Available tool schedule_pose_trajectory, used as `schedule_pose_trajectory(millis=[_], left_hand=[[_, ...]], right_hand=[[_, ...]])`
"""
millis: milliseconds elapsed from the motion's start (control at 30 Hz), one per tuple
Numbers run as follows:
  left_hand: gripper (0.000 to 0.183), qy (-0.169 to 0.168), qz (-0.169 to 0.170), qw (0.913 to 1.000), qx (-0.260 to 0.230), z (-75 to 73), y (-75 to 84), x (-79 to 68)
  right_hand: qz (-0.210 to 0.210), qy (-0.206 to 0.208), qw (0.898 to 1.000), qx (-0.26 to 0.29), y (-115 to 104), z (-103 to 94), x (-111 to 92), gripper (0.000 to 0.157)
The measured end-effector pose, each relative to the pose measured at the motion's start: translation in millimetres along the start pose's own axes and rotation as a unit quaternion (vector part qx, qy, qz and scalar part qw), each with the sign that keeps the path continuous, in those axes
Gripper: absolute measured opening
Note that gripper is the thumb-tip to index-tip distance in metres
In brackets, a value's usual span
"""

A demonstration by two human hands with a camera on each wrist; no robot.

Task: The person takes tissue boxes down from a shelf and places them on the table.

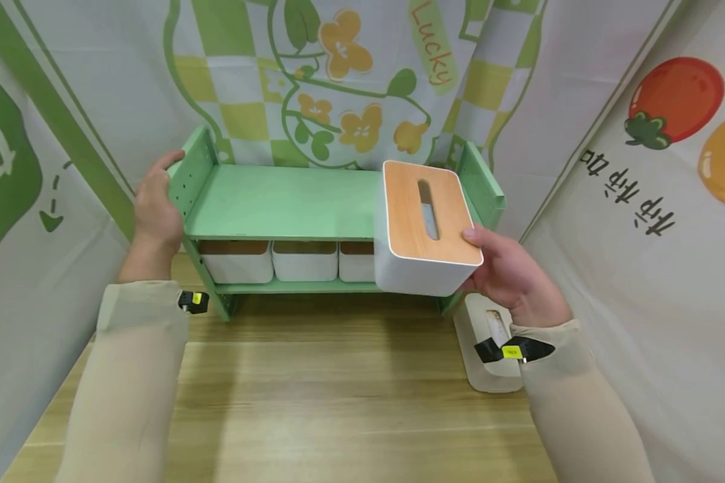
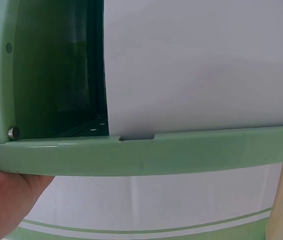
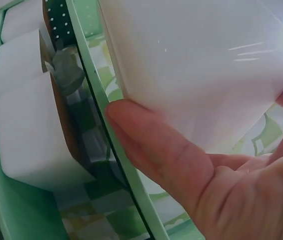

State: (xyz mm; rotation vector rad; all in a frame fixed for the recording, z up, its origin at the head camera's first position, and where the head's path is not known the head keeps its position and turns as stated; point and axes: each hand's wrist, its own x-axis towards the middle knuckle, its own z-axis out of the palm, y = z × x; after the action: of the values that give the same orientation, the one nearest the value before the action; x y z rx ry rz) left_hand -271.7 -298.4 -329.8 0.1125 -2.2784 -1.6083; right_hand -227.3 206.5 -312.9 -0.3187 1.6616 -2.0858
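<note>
In the head view my right hand [image 1: 513,274] grips a white tissue box [image 1: 412,274] with a wood-look lid by its right front corner, thumb on the lid. It overlaps the right part of the upper board of a green shelf [image 1: 278,201]. From the right wrist view, thumb and fingers hold the tissue box [image 3: 201,65] from either side of a corner. My left hand [image 1: 157,208] grips the shelf's left side panel, fingers at its top edge. The left wrist view has that hand [image 2: 6,200] at the panel's edge, its fingers mostly hidden behind.
White boxes [image 1: 305,261] stand in a row on the shelf's lower board. Another tissue box [image 1: 492,372] rests on the wooden floor [image 1: 314,402] at the right, partly behind my right wrist. Printed curtains [image 1: 350,100] hang behind and at both sides.
</note>
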Motion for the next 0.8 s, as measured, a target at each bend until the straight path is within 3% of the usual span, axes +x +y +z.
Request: schedule_pose_trajectory(millis=[233,467,567,800], left_hand=[[0.057,0.001,-0.002,0.9999,-0.011,1.0,-0.6,0.5],[0.057,0.000,0.008,0.9999,-0.007,0.2,-1.9,0.1],[0.057,0.006,0.016,0.9998,0.003,-0.3,-2.3,-0.2],[0.058,0.009,0.017,0.9998,0.006,0.3,-1.2,2.3]], right_hand=[[-0.007,-0.053,0.999,0.010,14,3.6,-23,0.066],[-0.004,-0.113,0.993,-0.018,34,14.4,-48,0.069],[0.011,-0.138,0.990,-0.029,44,18.1,-56,0.068],[0.066,-0.142,0.988,-0.012,78,14.0,-65,0.070]])
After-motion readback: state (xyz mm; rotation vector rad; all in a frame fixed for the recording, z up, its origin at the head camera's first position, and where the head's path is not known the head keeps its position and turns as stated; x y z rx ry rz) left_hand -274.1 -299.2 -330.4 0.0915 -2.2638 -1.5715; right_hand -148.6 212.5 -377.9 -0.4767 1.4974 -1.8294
